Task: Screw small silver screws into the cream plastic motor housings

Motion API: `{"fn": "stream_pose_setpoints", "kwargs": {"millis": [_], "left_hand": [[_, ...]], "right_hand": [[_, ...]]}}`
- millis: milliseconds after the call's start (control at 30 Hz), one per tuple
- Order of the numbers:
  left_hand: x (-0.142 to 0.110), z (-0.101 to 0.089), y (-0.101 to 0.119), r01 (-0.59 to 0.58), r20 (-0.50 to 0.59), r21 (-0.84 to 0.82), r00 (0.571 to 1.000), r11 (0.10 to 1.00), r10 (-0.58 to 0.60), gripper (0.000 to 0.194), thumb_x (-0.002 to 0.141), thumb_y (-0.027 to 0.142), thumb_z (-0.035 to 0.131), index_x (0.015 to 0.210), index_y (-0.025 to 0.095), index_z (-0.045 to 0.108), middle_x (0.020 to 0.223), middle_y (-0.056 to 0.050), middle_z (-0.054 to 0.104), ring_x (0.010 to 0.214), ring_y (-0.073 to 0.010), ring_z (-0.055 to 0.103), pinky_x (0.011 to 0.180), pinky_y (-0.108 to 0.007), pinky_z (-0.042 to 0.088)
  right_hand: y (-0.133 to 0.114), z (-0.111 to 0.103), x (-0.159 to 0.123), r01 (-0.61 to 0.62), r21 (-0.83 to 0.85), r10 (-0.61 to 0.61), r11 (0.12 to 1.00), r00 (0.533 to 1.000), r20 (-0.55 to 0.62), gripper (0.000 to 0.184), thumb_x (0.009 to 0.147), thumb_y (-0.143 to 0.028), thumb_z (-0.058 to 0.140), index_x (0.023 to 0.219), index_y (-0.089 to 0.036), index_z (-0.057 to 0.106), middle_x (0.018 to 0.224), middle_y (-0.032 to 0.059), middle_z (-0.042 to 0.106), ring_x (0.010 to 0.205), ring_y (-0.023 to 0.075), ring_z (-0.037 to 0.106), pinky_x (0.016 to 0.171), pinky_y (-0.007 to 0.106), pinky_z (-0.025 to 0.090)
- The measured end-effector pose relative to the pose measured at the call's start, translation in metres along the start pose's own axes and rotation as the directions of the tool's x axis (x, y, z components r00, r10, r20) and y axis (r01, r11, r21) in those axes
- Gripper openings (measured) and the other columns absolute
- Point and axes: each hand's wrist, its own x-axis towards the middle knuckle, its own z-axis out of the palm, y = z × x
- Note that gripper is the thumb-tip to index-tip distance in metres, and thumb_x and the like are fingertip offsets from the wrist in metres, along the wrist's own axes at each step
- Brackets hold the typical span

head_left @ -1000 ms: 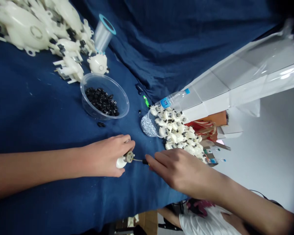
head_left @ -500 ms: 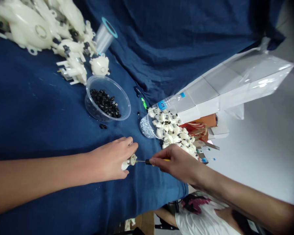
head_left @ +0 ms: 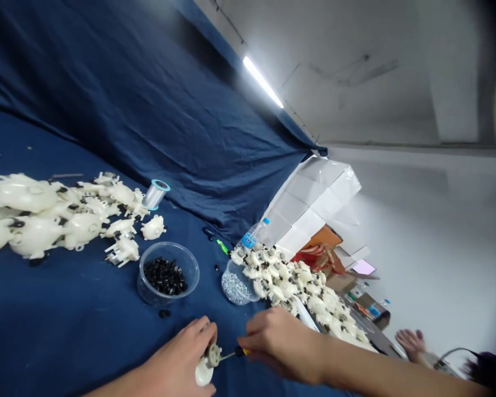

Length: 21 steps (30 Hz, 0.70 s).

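Observation:
Near the bottom of the view, my left hand (head_left: pixel 182 361) is closed around a small white plastic part (head_left: pixel 204 373) with a round, notched grey-beige end facing right. My right hand (head_left: pixel 283 344) grips a screwdriver (head_left: pixel 238 351) by its black and yellow handle. The thin shaft reaches left to the round end of the part; whether its tip sits in a screw is too small to tell. Just beyond my left hand stands a clear tub (head_left: pixel 168 298) of small black pieces (head_left: pixel 165 275). Another clear tub, holding small silvery pieces (head_left: pixel 236 289), lies beyond my right hand.
White plastic assemblies (head_left: pixel 37 234) are heaped at left, more (head_left: pixel 289 284) at right. A wire spool (head_left: pixel 155 196), a green item (head_left: pixel 222 246) and a water bottle (head_left: pixel 252 237) stand or lie along the blue cloth's back. Another person's hand (head_left: pixel 411 343) shows at far right.
The view has tilted upward, so the ceiling light shows and my hands appear lower. Both hands keep hold of the plastic part and the screwdriver. Another person's raised hand has come into view.

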Motion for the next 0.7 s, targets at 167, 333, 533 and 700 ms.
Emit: {"fn": "stream_pose_setpoints", "kwargs": {"millis": [167,333,533,700], "left_hand": [[-0.002,0.002,0.000,0.003,-0.017,-0.030,1.000,1.000,-0.003,0.055,0.056,0.032,0.070,0.108,0.022,0.054,0.138,-0.015,0.051,0.136,-0.0351,0.044,0.117,-0.044,0.038],[-0.003,-0.001,0.002,-0.016,-0.051,-0.069,0.999,0.998,0.012,0.049,0.058,0.029,0.071,0.102,0.023,0.052,0.127,-0.011,0.053,0.125,-0.0315,0.051,0.109,-0.043,0.043],[0.000,-0.005,0.003,-0.023,-0.046,-0.106,0.999,0.994,0.019,0.035,0.061,0.026,0.068,0.088,0.022,0.048,0.104,-0.005,0.054,0.098,-0.0267,0.056,0.087,-0.041,0.048],[-0.002,-0.005,0.004,-0.024,-0.043,-0.109,0.999,0.994,0.020,0.034,0.063,0.029,0.067,0.088,0.021,0.045,0.103,-0.006,0.052,0.099,-0.0280,0.054,0.087,-0.044,0.045]], "right_hand": [[0.017,0.007,0.001,0.442,-0.466,-0.421,0.766,0.894,0.157,0.034,0.087,-0.020,0.060,0.116,-0.003,0.064,0.082,0.0097,0.067,0.063,0.0206,0.058,0.045,0.036,0.032],[0.018,0.008,0.006,0.384,-0.329,-0.365,0.863,0.923,0.120,0.030,0.086,-0.021,0.059,0.111,-0.004,0.067,0.081,0.0098,0.067,0.059,0.0184,0.056,0.049,0.033,0.035],[-0.002,0.008,0.010,-0.130,0.313,0.128,0.941,0.991,0.028,0.016,0.083,-0.014,0.059,0.074,-0.014,0.071,0.067,0.0033,0.062,0.062,0.0136,0.051,0.058,0.027,0.037],[-0.005,0.011,0.024,-0.584,0.537,0.511,0.609,0.807,0.298,0.028,0.089,-0.029,0.052,0.068,-0.014,0.064,0.055,-0.0009,0.054,0.043,0.0079,0.040,0.039,0.021,0.029]]}}
